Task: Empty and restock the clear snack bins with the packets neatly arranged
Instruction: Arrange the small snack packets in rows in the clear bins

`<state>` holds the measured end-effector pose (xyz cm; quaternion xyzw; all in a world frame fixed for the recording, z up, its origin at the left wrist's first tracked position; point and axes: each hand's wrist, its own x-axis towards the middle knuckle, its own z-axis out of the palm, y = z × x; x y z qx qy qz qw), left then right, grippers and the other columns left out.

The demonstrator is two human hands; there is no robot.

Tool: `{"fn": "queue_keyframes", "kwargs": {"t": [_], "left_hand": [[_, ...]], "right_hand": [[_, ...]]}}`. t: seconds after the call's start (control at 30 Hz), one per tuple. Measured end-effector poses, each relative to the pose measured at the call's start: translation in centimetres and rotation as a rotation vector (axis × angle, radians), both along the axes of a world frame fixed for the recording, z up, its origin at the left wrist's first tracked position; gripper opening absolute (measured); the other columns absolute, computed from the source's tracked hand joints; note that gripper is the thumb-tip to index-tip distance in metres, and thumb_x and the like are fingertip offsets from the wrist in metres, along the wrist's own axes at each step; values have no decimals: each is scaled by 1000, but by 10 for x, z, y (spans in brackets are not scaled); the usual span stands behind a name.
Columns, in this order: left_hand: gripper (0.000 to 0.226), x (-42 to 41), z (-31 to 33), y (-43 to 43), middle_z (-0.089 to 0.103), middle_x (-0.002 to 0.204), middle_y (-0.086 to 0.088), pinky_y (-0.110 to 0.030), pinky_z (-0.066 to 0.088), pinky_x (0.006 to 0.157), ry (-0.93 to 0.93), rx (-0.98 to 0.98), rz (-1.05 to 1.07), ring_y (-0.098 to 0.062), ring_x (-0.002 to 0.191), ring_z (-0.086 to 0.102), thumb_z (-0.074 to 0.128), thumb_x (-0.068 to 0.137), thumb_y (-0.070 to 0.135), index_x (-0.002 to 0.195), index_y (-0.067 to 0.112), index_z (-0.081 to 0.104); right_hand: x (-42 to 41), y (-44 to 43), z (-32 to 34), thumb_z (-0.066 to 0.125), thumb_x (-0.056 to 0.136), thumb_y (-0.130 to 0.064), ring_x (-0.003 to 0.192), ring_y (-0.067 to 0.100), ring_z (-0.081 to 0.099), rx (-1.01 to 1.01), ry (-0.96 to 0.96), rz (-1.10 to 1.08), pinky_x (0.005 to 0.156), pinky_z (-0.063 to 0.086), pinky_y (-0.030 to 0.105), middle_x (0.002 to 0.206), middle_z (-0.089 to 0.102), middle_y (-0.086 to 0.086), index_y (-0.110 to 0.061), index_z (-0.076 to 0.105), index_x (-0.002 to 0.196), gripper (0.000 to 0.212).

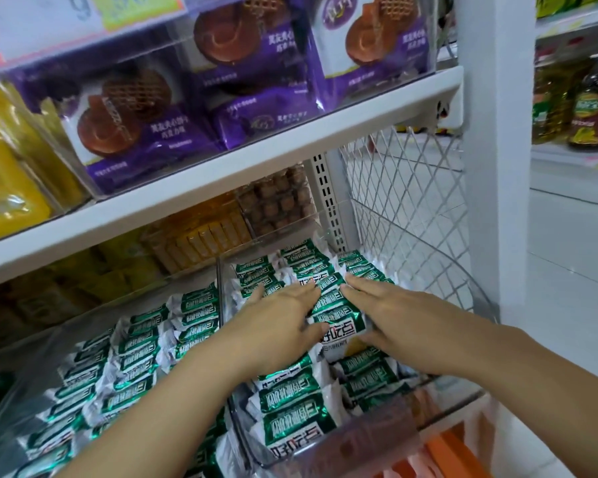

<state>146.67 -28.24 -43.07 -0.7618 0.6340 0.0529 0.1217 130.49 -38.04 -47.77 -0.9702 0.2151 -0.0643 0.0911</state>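
Left forearm point(173, 408) and right forearm point(497, 357), bare, cross the lower edge, closest to my feed. Item, largest: white shelf unit point(491, 167), upright post at right, upper shelf point(221, 174) carrying purple biscuit packs point(135, 132) in clear cases. Item: wire mesh panel point(404, 201), closing the right end of the lower level. Item: right clear bin point(325, 446), glossy front wall, holding green-and-white packets point(290, 401) in roughly three rows running front to back. Item: left clear bin point(21, 381) just beside it, likewise filled in rows. Item: left hand point(283, 326) and right hand point(390, 319), both unclenched, fingers straight, laid on the packets either side of the middle row in the right bin, grasping nothing I can see. Handling, my judgement: packets light, soft pillow wrap, slick film, crimped ends, contents likely crushable. I would square rows with flat palms and lift a stack by its long sides, not by the crimps. Obscured: print is inverted and blurred. Bin floors and lower layers lie hidden under the top layer. Undersides of both palms are hidden, so contact there is unconfirmed. Orange object point(453, 453) below the bin is cut off, unidentified. Back bins point(277, 201) are dim under the shelf.
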Motion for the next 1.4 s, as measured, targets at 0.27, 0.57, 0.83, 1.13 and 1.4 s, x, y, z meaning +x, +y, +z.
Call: {"fn": "queue_keyframes", "kwargs": {"t": [0.27, 0.57, 0.83, 1.13, 1.4], "left_hand": [[65, -4, 2, 2, -17, 158, 8, -50, -15, 114, -118, 103, 54, -12, 145, -20, 18, 101, 50, 152, 21, -11], [59, -8, 17, 24, -14, 160, 8, -48, -11, 115, 11, -79, 130, -12, 147, -10, 20, 102, 46, 153, 27, -2], [55, -21, 3, 126, 9, 160, 13, -45, -6, 117, -20, -335, 183, -10, 147, 5, 10, 99, 48, 151, 34, 18], [53, -28, -8, 151, -13, 160, 9, -50, -5, 116, 48, -277, 180, -15, 148, 3, 21, 104, 38, 153, 29, 3], [45, -11, 2, 150, 12, 159, 13, -46, 2, 118, 184, -366, 111, -10, 144, 19, 26, 105, 31, 149, 32, 25]], "right_hand": [[20, 0, 4, 45, 99, -35, 147, 17, -12, -6, 85, 26, 120, 8, 43, 159, -19, -1, -18, -5, 153, 76], [4, 15, 26, 45, 97, -45, 147, 16, -2, -49, -68, -13, 120, 6, 36, 160, -9, -5, -26, -1, 153, 75], [-14, 122, 31, 22, 98, -53, 145, 20, -21, -95, 108, 136, 119, -7, 41, 156, -25, -2, -23, -7, 152, 68], [0, 133, 22, 28, 96, -59, 145, 19, -19, -14, 266, 22, 117, -10, 46, 159, -16, 0, -21, -6, 153, 76], [48, 81, 66, 25, 102, -44, 148, 21, -3, 17, 92, -161, 119, 2, 48, 161, -3, 3, -17, 1, 153, 62]]}}
